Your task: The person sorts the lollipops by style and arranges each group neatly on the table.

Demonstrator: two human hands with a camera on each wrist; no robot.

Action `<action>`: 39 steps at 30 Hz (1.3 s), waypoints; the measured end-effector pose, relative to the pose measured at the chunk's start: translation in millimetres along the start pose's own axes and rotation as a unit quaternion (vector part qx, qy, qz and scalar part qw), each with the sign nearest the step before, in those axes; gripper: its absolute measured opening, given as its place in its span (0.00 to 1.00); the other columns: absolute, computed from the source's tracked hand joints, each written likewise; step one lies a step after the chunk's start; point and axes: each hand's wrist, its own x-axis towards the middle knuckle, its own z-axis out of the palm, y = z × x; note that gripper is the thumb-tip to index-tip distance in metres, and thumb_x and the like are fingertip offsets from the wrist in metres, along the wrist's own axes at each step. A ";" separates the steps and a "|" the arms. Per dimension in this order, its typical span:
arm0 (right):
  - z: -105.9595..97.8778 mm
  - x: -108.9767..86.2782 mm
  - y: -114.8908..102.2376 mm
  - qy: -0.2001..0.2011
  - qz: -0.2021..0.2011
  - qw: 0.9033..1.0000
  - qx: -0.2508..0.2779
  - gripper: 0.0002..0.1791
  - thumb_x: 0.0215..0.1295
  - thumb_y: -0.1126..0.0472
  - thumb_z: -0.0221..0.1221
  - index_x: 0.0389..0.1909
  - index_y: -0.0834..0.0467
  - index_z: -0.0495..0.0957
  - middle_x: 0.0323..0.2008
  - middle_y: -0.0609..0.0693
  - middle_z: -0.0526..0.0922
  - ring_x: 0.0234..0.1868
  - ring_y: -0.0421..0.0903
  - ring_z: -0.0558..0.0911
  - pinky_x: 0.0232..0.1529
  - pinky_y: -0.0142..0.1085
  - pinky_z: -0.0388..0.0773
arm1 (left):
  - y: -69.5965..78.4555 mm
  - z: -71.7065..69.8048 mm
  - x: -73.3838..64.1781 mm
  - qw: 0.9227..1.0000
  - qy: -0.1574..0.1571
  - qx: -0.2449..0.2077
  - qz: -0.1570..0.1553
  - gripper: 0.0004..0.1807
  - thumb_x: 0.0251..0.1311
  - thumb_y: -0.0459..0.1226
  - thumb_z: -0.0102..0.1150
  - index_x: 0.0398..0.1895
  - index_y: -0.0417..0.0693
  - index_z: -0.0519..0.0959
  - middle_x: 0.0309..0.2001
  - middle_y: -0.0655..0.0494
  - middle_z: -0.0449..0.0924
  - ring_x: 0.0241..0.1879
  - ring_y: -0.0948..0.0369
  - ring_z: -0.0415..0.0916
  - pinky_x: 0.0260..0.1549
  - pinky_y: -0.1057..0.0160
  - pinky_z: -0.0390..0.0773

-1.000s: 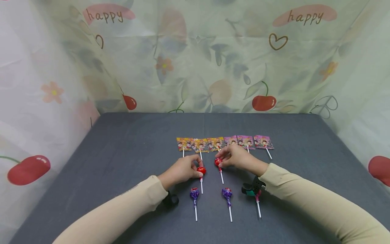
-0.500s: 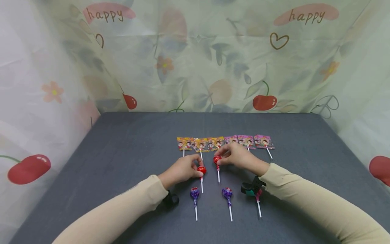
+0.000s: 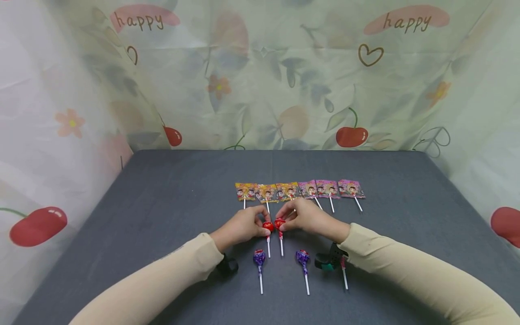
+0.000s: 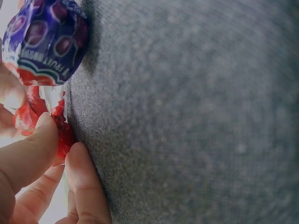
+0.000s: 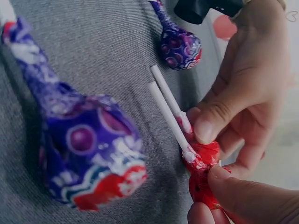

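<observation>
My left hand (image 3: pixel 243 227) pinches the head of a red-wrapped lollipop (image 3: pixel 268 227), its white stick pointing toward me. Right beside it, my right hand (image 3: pixel 306 217) pinches a second red lollipop (image 3: pixel 279 224) between thumb and fingers. The two sticks lie nearly parallel, and in the right wrist view the red heads are side by side. Nearer to me are two purple-wrapped lollipops, a left one (image 3: pixel 259 258) and a right one (image 3: pixel 302 257). In the left wrist view a purple head (image 4: pixel 46 43) shows above the left fingers.
Behind the hands runs a row of flat-packed lollipops, orange packets (image 3: pixel 267 193) on the left and pink packets (image 3: pixel 327 188) on the right. A pink-wrapped lollipop (image 3: pixel 344 273) lies partly hidden under the black right wrist camera (image 3: pixel 330 258). Dark grey cloth (image 3: pixel 183 180) covers the table.
My right hand has moved left and slightly toward me, bringing its red lollipop next to the other, with its stick now straighter. My left hand has stayed in place.
</observation>
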 end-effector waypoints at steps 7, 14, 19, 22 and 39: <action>1.9 3.7 -1.9 -0.002 0.020 1.000 -0.015 0.10 0.53 0.67 0.70 0.37 0.61 0.84 0.33 0.49 0.86 0.34 0.41 0.82 0.37 0.34 0.79 | -0.3 -0.3 0.3 1.000 0.005 0.005 0.007 0.11 0.55 0.36 0.69 0.35 0.50 0.75 0.20 0.58 0.72 0.19 0.64 0.65 0.20 0.67 0.63; 3.3 6.8 0.3 -0.009 0.019 1.000 -0.011 0.10 0.51 0.68 0.70 0.36 0.61 0.84 0.30 0.49 0.86 0.31 0.39 0.82 0.34 0.32 0.78 | 1.2 -1.1 -1.7 1.000 0.009 0.005 0.009 0.10 0.54 0.34 0.69 0.34 0.48 0.75 0.20 0.58 0.72 0.20 0.64 0.65 0.21 0.67 0.64; 3.2 7.8 2.2 -0.015 0.016 1.000 -0.009 0.11 0.51 0.68 0.71 0.36 0.61 0.83 0.31 0.49 0.85 0.32 0.39 0.82 0.34 0.32 0.78 | 1.0 -1.0 -2.3 1.000 0.007 0.005 0.011 0.11 0.54 0.34 0.70 0.35 0.48 0.75 0.20 0.58 0.72 0.20 0.64 0.66 0.21 0.67 0.64; 3.1 8.4 3.0 -0.016 0.014 1.000 -0.010 0.11 0.50 0.68 0.71 0.37 0.61 0.83 0.31 0.49 0.85 0.32 0.40 0.82 0.34 0.33 0.78 | 0.4 -0.5 -1.6 1.000 0.006 0.007 0.012 0.11 0.54 0.35 0.70 0.34 0.49 0.75 0.20 0.58 0.72 0.20 0.64 0.66 0.21 0.67 0.64; 2.5 8.5 2.8 -0.024 0.016 1.000 -0.003 0.13 0.50 0.69 0.71 0.39 0.62 0.83 0.33 0.50 0.85 0.34 0.40 0.82 0.37 0.33 0.79 | -0.2 0.0 0.2 1.000 0.003 0.002 0.007 0.11 0.54 0.35 0.70 0.34 0.50 0.75 0.20 0.58 0.72 0.19 0.64 0.65 0.21 0.67 0.64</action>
